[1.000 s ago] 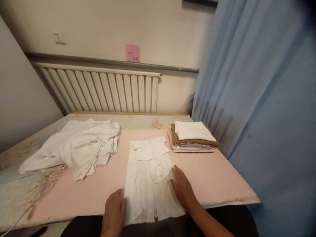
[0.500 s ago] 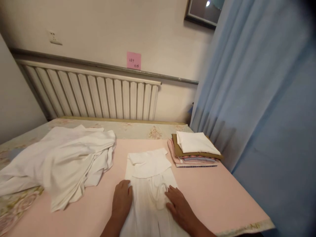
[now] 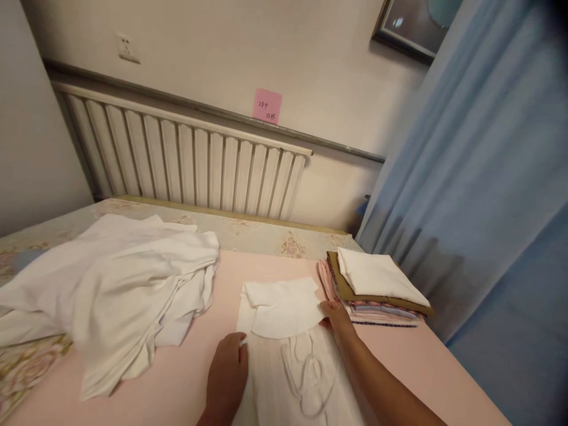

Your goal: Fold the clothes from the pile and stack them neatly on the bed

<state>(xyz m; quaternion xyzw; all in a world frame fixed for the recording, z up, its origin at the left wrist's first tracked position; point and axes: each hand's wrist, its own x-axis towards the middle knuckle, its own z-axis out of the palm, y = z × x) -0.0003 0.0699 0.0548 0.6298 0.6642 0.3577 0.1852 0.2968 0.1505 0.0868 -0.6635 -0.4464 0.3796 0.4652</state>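
A white garment (image 3: pixel 284 367) lies lengthwise in front of me, a thin drawstring looped on its surface. Its far end is folded over into a flap (image 3: pixel 288 307). At the garment's left edge is my left hand (image 3: pixel 227 370), closed, with a bit of the white cloth showing between thumb and fingers. My right hand (image 3: pixel 336 319) reaches further forward and pinches the right edge of the folded flap. The near end of the garment runs out of view at the bottom.
A loose heap of white cloth (image 3: pixel 133 284) lies on the left. A stack of folded clothes (image 3: pixel 381 281) sits at the right, near a blue curtain (image 3: pixel 470 195). Under everything is a pink sheet (image 3: pixel 155 384) on the bed. A radiator (image 3: pixel 195 160) runs along the wall behind.
My right hand has moved forward from the drawstring area to the flap's right edge and closed on it. My left hand has closed at the left edge. The view has tilted.
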